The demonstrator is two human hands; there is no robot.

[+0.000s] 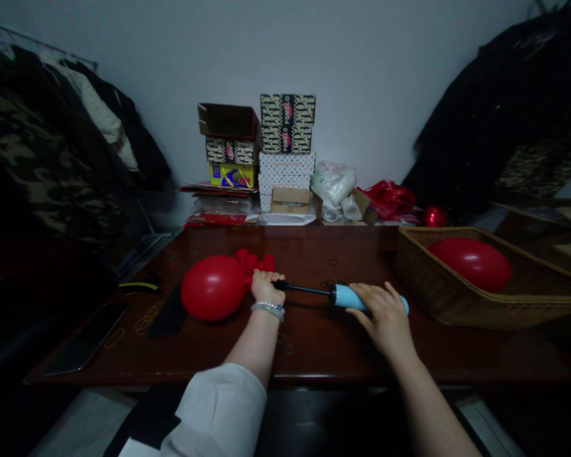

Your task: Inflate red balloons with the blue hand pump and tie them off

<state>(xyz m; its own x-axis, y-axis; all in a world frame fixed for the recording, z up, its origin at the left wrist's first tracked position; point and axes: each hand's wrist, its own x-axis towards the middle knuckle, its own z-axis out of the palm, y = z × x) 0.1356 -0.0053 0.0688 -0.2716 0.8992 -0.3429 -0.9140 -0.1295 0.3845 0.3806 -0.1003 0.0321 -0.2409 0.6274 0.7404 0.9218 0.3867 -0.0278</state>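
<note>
An inflated red balloon [213, 289] lies over the left part of the table, its neck end pointing right. My left hand [265, 287] is closed around that neck and the black front end of a balloon pump [345, 296]. From there the pump's thin black rod runs right into its light blue barrel. My right hand [378, 311] grips the barrel from above, thumb below and some fingers lifted. Just behind my left hand sits a bunch of small, uninflated red balloons [252, 260], partly covered by it.
A wicker basket [447, 304] with another inflated red balloon [471, 263] stands on the right. At left lie a phone [88, 339], a dark flat object [167, 314], rubber bands [147, 317] and a yellow-black tool [140, 287]. Stacked boxes [288, 171] line the wall.
</note>
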